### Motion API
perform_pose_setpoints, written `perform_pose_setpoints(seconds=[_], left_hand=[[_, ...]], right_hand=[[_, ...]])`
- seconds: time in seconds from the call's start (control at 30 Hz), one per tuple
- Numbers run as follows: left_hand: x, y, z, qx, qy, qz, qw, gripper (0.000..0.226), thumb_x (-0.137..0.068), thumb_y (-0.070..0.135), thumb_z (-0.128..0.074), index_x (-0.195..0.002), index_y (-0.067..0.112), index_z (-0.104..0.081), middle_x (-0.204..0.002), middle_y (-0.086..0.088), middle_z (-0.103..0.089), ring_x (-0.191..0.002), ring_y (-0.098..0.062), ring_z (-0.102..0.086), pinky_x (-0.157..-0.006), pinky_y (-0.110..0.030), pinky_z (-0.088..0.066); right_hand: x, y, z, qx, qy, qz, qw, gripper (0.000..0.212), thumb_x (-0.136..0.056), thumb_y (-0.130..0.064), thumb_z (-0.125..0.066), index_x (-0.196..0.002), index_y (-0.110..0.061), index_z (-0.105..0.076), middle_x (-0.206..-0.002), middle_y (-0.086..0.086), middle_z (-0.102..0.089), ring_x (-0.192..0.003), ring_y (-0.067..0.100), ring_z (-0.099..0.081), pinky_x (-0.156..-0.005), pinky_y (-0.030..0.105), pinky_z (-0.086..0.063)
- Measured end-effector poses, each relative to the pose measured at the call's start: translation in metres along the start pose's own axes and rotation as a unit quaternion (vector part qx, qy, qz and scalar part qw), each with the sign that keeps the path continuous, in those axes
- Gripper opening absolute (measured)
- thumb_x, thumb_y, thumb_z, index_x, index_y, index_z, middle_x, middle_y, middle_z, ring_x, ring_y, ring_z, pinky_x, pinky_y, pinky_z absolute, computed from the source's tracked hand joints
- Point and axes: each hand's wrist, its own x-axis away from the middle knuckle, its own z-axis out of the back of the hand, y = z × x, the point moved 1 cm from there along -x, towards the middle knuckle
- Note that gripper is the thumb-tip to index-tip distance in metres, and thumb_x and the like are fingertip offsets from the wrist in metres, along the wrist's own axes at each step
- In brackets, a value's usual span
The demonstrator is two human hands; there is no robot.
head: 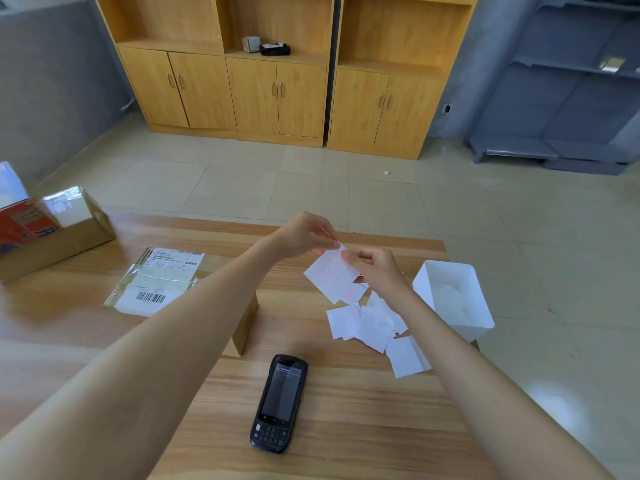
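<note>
White label sheet (pixel 330 274) (red-printed) is pinched at its top corner by the left hand (pixel 304 235) and gripped by the right hand (pixel 375 268), above loose label slips (pixel 369 323), with a white bin (pixel 453 296) just right and a handheld scanner (pixel 280 403) nearer.

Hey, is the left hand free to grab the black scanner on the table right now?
Probably not straight away: the left hand pinches a white slip together with the right hand. Once it lets go, likely yes, since the scanner lies uncovered on the table.
</note>
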Motion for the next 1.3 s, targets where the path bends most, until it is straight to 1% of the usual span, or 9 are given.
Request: perform_pose_setpoints(seconds=[0.2,0.33,0.43,0.53,0.7,0.87,0.97,1.07,1.3], left_hand=[[-0.001,-0.002,-0.001,-0.009,0.004,0.004,1.0,0.006,-0.085,0.01,-0.07,-0.085,0.006,-0.066,-0.065,0.002,-0.06,-0.047,0.004,-0.053,-0.053,-0.011,-0.042],[-0.003,-0.004,-0.001,-0.003,0.01,0.017,1.0,0.009,-0.087,0.012,-0.069,-0.08,0.012,-0.063,-0.067,0.004,-0.061,-0.053,-0.002,-0.056,-0.052,-0.01,-0.042],[-0.003,-0.005,-0.001,0.013,0.017,0.03,0.999,0.006,-0.089,0.016,-0.066,-0.086,0.011,-0.064,-0.075,0.004,-0.063,-0.061,-0.008,-0.058,-0.057,-0.013,-0.045],[-0.003,-0.009,0.002,0.023,0.022,0.046,0.998,0.008,-0.09,0.018,-0.064,-0.089,0.009,-0.064,-0.079,0.003,-0.066,-0.065,-0.012,-0.058,-0.063,-0.021,-0.045],[-0.002,-0.013,0.007,0.033,0.034,0.068,0.997,0.009,-0.092,0.019,-0.061,-0.086,0.013,-0.059,-0.079,0.004,-0.066,-0.066,-0.013,-0.058,-0.063,-0.023,-0.045],[-0.003,-0.017,0.009,0.037,0.038,0.078,0.996,0.01,-0.094,0.02,-0.058,-0.088,0.011,-0.057,-0.08,0.002,-0.066,-0.066,-0.012,-0.057,-0.063,-0.023,-0.045],[-0.004,-0.018,0.009,0.034,0.043,0.081,0.995,0.011,-0.094,0.02,-0.058,-0.087,0.011,-0.058,-0.082,0.002,-0.066,-0.066,-0.012,-0.058,-0.062,-0.022,-0.045],[-0.004,-0.019,0.009,0.032,0.039,0.083,0.995,0.011,-0.094,0.02,-0.058,-0.085,0.013,-0.059,-0.08,0.003,-0.065,-0.067,-0.012,-0.058,-0.062,-0.021,-0.045],[-0.007,-0.019,0.004,0.028,0.013,0.088,0.996,0.013,-0.093,0.023,-0.059,-0.092,0.011,-0.061,-0.082,0.004,-0.066,-0.07,-0.011,-0.059,-0.068,-0.023,-0.047]], right_hand=[[-0.001,0.001,0.003,0.013,0.02,-0.014,1.0,0.031,-0.091,-0.032,-0.064,-0.073,-0.008,-0.067,-0.074,0.005,-0.068,-0.072,0.013,-0.065,-0.062,0.019,-0.052],[-0.002,0.002,0.006,0.018,0.037,-0.025,0.999,0.052,-0.091,-0.04,-0.061,-0.085,0.011,-0.065,-0.082,0.02,-0.068,-0.074,0.017,-0.065,-0.059,0.019,-0.051],[-0.003,0.001,0.007,0.016,0.045,-0.041,0.998,0.053,-0.09,-0.05,-0.056,-0.076,0.0,-0.062,-0.075,0.014,-0.062,-0.07,0.019,-0.061,-0.057,0.019,-0.049],[-0.003,0.0,0.011,0.008,0.065,-0.07,0.995,0.055,-0.091,-0.056,-0.051,-0.071,-0.005,-0.056,-0.072,0.01,-0.062,-0.068,0.019,-0.064,-0.067,0.026,-0.051],[0.001,-0.007,0.016,-0.05,0.072,-0.086,0.992,0.05,-0.1,-0.045,-0.039,-0.07,-0.01,-0.059,-0.06,0.004,-0.07,-0.067,0.014,-0.069,-0.06,0.023,-0.051],[0.001,-0.006,0.019,-0.052,0.076,-0.081,0.992,0.039,-0.098,-0.034,-0.047,-0.071,-0.009,-0.061,-0.064,0.004,-0.072,-0.069,0.016,-0.069,-0.069,0.028,-0.051],[0.0,-0.004,0.02,-0.031,0.072,-0.063,0.995,0.031,-0.094,-0.032,-0.055,-0.075,-0.011,-0.066,-0.072,0.004,-0.074,-0.071,0.012,-0.07,-0.067,0.025,-0.049],[0.0,-0.003,0.02,-0.007,0.079,-0.053,0.995,0.019,-0.091,-0.027,-0.062,-0.076,-0.015,-0.061,-0.075,0.0,-0.072,-0.069,0.006,-0.067,-0.063,0.021,-0.044],[-0.004,-0.001,0.018,0.026,0.087,-0.043,0.995,0.022,-0.089,-0.016,-0.063,-0.074,-0.014,-0.047,-0.073,-0.001,-0.065,-0.061,0.004,-0.063,-0.056,0.019,-0.042]])
